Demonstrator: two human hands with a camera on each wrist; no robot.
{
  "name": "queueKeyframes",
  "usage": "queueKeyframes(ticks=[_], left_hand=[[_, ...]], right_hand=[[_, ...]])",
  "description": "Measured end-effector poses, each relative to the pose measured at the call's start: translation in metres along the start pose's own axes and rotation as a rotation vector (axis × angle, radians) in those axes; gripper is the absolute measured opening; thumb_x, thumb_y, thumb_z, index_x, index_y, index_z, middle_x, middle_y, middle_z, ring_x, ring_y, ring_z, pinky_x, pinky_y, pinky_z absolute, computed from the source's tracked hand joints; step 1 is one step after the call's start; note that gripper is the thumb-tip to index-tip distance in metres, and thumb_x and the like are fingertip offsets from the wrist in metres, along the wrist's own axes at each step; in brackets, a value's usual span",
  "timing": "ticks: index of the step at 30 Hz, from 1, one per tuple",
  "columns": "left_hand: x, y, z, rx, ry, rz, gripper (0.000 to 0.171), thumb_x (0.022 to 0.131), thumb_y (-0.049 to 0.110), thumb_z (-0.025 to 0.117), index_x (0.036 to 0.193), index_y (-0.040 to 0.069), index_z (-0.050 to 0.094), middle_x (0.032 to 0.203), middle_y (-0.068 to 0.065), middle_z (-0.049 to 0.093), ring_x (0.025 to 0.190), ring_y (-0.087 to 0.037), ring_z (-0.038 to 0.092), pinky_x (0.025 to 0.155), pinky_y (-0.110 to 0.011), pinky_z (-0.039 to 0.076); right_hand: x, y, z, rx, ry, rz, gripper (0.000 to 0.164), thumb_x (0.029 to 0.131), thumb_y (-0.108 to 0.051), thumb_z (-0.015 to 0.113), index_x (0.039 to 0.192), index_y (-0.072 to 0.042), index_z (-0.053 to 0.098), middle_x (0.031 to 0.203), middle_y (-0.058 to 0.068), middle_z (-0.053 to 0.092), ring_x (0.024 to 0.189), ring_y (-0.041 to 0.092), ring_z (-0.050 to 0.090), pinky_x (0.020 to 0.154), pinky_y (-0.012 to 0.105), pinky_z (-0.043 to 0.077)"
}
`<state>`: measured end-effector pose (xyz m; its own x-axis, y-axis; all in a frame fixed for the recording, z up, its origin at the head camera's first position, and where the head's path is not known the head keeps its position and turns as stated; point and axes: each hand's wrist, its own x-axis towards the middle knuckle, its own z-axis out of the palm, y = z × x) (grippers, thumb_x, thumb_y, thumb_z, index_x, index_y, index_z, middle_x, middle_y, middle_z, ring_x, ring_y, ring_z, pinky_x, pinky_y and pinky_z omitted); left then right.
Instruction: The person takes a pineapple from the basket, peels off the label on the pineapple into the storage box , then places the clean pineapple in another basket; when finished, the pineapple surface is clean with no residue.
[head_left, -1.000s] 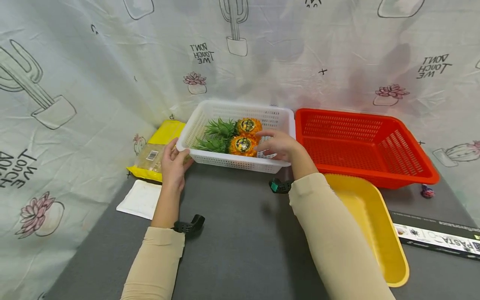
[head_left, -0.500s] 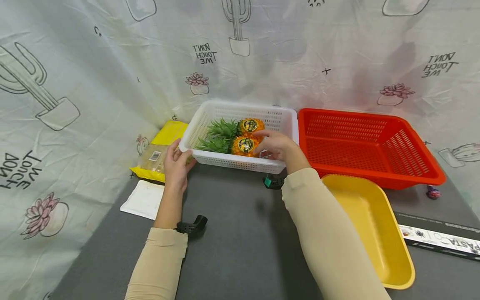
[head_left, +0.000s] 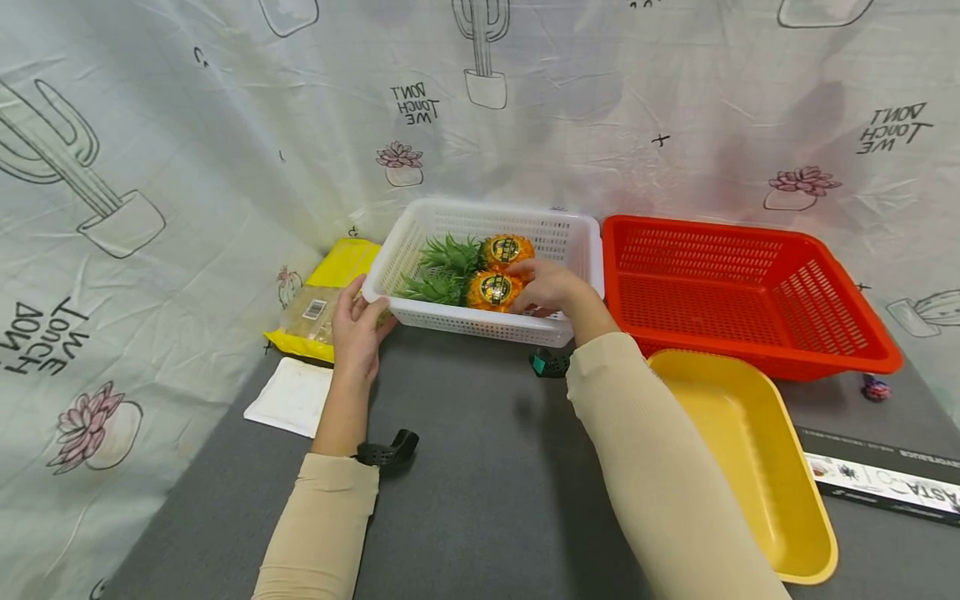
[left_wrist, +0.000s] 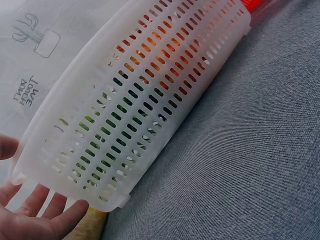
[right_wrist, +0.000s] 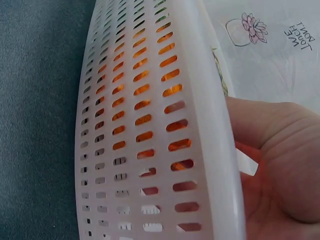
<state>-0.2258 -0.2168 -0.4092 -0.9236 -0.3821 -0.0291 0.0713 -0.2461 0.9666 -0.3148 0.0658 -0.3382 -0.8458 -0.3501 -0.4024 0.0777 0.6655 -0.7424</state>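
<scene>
A white perforated basket (head_left: 480,321) sits at the back of the table, holding two pineapples with orange bodies and green leaves. My left hand (head_left: 356,337) grips its front left corner; in the left wrist view the fingers (left_wrist: 70,220) lie along the outer end wall. Inside the basket, my right hand (head_left: 553,287) curls its fingers round the base end of the front pineapple (head_left: 491,292). Behind that one lies the back pineapple (head_left: 502,248), close to my index finger. In the right wrist view the basket wall hides my right fingertips.
Right of the white basket stands a red perforated basket (head_left: 720,308), with a yellow tray (head_left: 738,433) before it. A black pasta box (head_left: 885,483) and a small lollipop-like item (head_left: 875,389) lie far right. At left are a yellow bag (head_left: 311,312) and a white packet (head_left: 292,398).
My right hand has moved left and down inside the basket, its fingers closing from a hovering pose onto the front pineapple. My left hand keeps hold of the basket corner. The view has shifted slightly.
</scene>
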Motion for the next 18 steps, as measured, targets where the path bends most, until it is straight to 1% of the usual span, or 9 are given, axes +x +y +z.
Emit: queueKeyframes(ticks=[3, 6, 11, 14, 18], left_hand=[[0.0001, -0.0001, -0.0002, 0.001, 0.003, 0.006, 0.060, 0.102, 0.011, 0.060, 0.159, 0.018, 0.040, 0.154, -0.013, 0.050, 0.119, -0.016, 0.060, 0.111, -0.052, 0.048], [-0.0002, 0.0001, 0.0003, 0.000, 0.002, 0.008, 0.061, 0.102, 0.011, 0.060, 0.159, 0.017, 0.039, 0.153, -0.014, 0.050, 0.119, -0.016, 0.060, 0.111, -0.052, 0.048], [-0.0006, -0.0004, -0.0004, 0.000, 0.000, 0.001, 0.061, 0.102, 0.011, 0.060, 0.159, 0.018, 0.040, 0.154, -0.014, 0.048, 0.119, -0.016, 0.059, 0.112, -0.052, 0.046], [-0.0007, -0.0010, -0.0006, -0.005, -0.001, -0.005, 0.060, 0.102, 0.010, 0.060, 0.158, 0.020, 0.040, 0.154, -0.014, 0.048, 0.118, -0.015, 0.059, 0.113, -0.053, 0.046], [0.0004, -0.0018, 0.0003, -0.018, 0.005, -0.003, 0.060, 0.102, 0.010, 0.060, 0.158, 0.019, 0.041, 0.152, -0.014, 0.049, 0.116, -0.015, 0.060, 0.113, -0.053, 0.046]], right_hand=[[0.0011, 0.0009, 0.0000, 0.011, 0.006, -0.011, 0.073, 0.086, -0.010, 0.079, 0.153, -0.019, 0.049, 0.145, 0.015, 0.051, 0.118, 0.033, 0.058, 0.102, 0.048, 0.054], [0.0013, 0.0016, -0.0007, 0.005, 0.009, -0.019, 0.073, 0.086, -0.010, 0.079, 0.152, -0.018, 0.049, 0.146, 0.015, 0.051, 0.122, 0.033, 0.056, 0.102, 0.049, 0.055], [0.0003, 0.0004, -0.0009, -0.073, 0.017, -0.038, 0.073, 0.084, -0.014, 0.081, 0.151, -0.018, 0.050, 0.150, 0.013, 0.049, 0.131, 0.032, 0.048, 0.099, 0.051, 0.056], [0.0000, -0.0009, 0.0001, -0.111, 0.023, -0.048, 0.073, 0.085, -0.019, 0.081, 0.150, -0.017, 0.050, 0.150, 0.013, 0.049, 0.130, 0.032, 0.048, 0.097, 0.051, 0.056], [-0.0006, -0.0024, 0.0022, -0.100, 0.033, -0.059, 0.071, 0.085, -0.022, 0.082, 0.148, -0.014, 0.050, 0.148, 0.015, 0.049, 0.128, 0.033, 0.048, 0.097, 0.050, 0.056]])
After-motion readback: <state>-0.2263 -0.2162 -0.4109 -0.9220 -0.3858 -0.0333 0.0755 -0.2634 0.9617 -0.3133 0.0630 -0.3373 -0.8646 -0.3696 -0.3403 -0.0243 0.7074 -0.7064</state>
